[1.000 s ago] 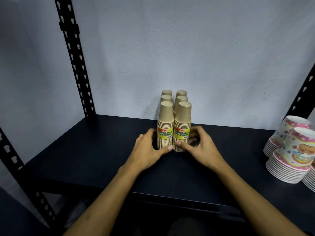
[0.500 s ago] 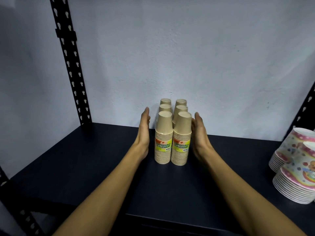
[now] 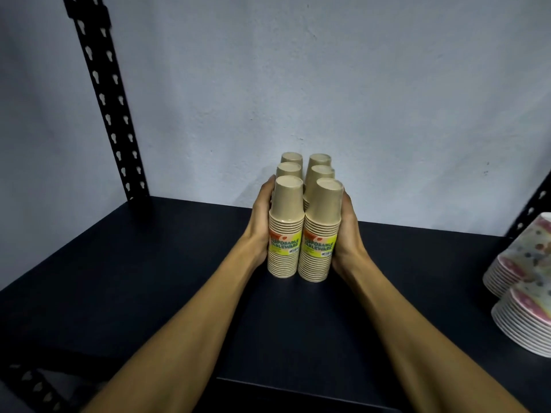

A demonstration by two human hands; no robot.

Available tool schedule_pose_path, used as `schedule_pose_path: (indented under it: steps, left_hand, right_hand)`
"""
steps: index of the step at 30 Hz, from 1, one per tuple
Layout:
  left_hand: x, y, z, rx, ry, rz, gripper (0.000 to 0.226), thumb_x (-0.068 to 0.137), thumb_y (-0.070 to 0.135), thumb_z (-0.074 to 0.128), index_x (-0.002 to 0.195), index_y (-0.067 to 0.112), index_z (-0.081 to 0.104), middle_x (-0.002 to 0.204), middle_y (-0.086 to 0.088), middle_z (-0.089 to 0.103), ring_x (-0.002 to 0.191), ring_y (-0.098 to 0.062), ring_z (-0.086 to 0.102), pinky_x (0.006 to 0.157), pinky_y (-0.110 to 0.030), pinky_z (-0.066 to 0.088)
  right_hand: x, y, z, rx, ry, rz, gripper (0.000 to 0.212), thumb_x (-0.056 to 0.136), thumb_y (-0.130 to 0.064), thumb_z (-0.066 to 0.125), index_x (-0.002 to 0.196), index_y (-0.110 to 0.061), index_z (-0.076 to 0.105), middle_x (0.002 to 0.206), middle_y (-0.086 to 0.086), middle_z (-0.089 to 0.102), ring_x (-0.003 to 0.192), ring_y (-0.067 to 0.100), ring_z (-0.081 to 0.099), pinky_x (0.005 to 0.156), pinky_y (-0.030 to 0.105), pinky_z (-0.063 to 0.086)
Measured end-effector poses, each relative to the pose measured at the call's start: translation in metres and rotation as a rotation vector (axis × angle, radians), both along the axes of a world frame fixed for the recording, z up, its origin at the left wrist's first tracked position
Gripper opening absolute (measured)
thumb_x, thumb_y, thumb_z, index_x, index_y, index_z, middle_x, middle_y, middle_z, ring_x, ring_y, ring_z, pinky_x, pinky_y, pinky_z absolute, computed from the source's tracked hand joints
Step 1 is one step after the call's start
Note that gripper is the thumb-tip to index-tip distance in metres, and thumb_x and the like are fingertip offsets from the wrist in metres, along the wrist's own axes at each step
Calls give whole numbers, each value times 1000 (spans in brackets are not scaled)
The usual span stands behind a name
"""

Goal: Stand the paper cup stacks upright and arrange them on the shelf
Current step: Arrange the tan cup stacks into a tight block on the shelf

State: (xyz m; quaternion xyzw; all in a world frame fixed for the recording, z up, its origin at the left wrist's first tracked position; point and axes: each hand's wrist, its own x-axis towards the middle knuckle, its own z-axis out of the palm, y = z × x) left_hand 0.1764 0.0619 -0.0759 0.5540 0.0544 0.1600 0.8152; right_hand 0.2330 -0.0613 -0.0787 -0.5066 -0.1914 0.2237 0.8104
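Several brown paper cup stacks stand upside down in two tight rows on the dark shelf (image 3: 143, 281), running back toward the wall. The front left stack (image 3: 285, 234) and the front right stack (image 3: 321, 234) carry yellow labels. My left hand (image 3: 260, 225) lies flat against the left side of the cluster, fingers stretched along the rear stacks. My right hand (image 3: 348, 231) presses the right side the same way. The cluster is squeezed between both palms. The stacks behind show only their tops.
Two stacks of pink and white patterned paper cups (image 3: 524, 293) stand at the shelf's right edge. A black slotted post (image 3: 108, 108) rises at the back left and another post (image 3: 533, 204) at the back right. A pale wall closes off the back.
My hands went from the base of the front stacks to the sides of the cluster, then closed in until both palms touch it. The view has shifted closer.
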Motion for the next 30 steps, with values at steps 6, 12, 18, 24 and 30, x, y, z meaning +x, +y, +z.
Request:
schedule_pose_path:
  steps: [6, 12, 18, 24, 30]
  left_hand:
    - [-15, -3, 2, -14, 0, -9, 58, 98, 62, 37, 92, 14, 71, 96, -11, 70, 91, -23, 66, 87, -39, 52]
    - [-37, -8, 0, 9, -27, -37, 56, 101, 56, 33, 86, 16, 69, 86, -5, 72, 81, -15, 70, 80, -34, 55]
    - [-57, -8, -1, -18, -37, -19, 56, 102, 57, 33, 92, 15, 70, 92, -8, 73, 88, -19, 69, 85, -37, 54]
    - [-59, -7, 1, -34, 14, -8, 57, 104, 54, 32, 86, 16, 71, 85, -6, 73, 80, -17, 70, 80, -36, 54]
    - [-56, -6, -1, -84, 15, -47, 55, 101, 54, 38, 80, 16, 72, 81, -6, 69, 75, -17, 67, 74, -33, 53]
  right_hand:
    - [-13, -3, -1, 25, -17, -5, 62, 103, -57, 30, 92, -20, 78, 99, 10, 77, 93, 23, 73, 87, 42, 53]
    - [-35, -9, -4, 22, -16, -11, 62, 104, -54, 31, 86, -22, 81, 96, 9, 77, 91, 22, 74, 89, 43, 53]
    - [-54, -6, -5, 13, 20, -45, 62, 101, -60, 33, 93, -21, 80, 104, 13, 76, 99, 26, 72, 98, 49, 52]
    - [-55, -5, -8, -61, 43, -150, 65, 96, -70, 36, 106, -21, 78, 113, 14, 75, 111, 31, 70, 106, 57, 47]
    - [-56, -4, -10, -114, 23, -245, 63, 91, -72, 38, 111, -24, 75, 109, 9, 77, 109, 28, 71, 103, 57, 50]
